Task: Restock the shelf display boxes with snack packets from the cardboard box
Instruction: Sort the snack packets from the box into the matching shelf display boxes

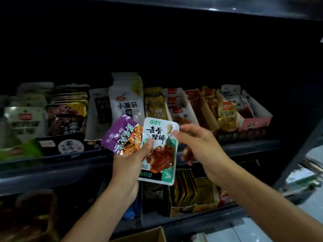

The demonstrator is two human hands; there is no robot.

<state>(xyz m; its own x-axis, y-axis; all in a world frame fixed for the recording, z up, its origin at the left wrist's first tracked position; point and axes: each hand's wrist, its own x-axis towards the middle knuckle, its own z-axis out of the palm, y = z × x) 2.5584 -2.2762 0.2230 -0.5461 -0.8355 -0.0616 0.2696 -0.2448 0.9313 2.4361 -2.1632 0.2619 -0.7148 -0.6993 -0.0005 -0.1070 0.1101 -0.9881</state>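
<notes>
Packets fanned in left hand (pixel 129 165)'s grip may slip as right hand (pixel 195 142) pinches white packet (pixel 160 151) beside purple packet (pixel 122 137).

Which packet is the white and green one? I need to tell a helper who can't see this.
In front of the dark shelf, the left hand grips two packets. The white and green packet is the right-hand one, its top corner pinched by the right hand. Its neighbour, the purple packet, is crinkled.
</notes>
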